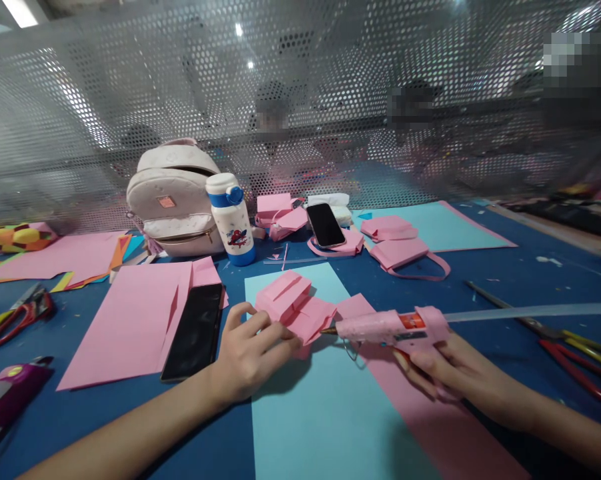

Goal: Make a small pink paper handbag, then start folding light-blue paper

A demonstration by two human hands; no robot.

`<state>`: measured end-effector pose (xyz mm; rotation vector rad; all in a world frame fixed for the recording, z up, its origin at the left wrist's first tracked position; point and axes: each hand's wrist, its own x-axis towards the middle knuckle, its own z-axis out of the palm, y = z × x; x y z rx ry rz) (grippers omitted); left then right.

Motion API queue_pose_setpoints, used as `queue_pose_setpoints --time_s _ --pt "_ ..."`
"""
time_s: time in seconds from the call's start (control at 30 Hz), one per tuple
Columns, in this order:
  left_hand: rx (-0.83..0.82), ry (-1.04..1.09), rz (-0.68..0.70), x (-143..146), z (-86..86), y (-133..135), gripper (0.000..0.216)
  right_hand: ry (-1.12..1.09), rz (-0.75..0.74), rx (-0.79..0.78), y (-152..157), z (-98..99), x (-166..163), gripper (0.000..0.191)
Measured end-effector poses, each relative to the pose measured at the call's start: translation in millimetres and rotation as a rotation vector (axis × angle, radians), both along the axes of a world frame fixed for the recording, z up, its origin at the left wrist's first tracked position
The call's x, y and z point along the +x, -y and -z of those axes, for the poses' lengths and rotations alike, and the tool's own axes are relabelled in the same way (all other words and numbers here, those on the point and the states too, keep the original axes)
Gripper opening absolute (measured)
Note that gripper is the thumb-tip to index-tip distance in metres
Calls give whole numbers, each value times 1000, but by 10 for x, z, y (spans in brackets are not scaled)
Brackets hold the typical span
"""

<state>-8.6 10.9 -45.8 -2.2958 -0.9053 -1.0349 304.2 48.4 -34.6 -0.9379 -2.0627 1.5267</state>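
Observation:
My right hand is wrapped round the handle of a pink glue gun, with a long clear glue stick running out of its back. The gun's nozzle touches or nearly touches the edge of a folded pink paper piece. My left hand has its fingers curled on the near side of that piece, and its fingertips are partly hidden. Beneath the work lie a light blue sheet and a pink sheet.
Left are a black phone, pink paper, scissors and a purple tool. Behind stand a backpack, a bottle, small pink paper bags and another phone. More scissors lie right, before a perforated metal screen.

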Motion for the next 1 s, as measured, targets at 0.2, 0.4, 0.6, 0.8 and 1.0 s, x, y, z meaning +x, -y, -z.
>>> queue_pose_setpoints --time_s 0.2,0.4,0.6,0.8,1.0 --pt "-1 -3 12 9 -12 3 10 23 -16 -7 16 4 10 59" --pt "2 -8 11 7 -13 0 10 61 6 10 14 18 19 60" --pt "4 -3 14 13 -19 1 10 83 0 37 7 31 19 57" --pt "19 1 5 13 -24 -6 10 77 15 60 3 25 22 57" --pt "8 8 9 16 -25 -4 11 99 5 97 -12 35 47 58"
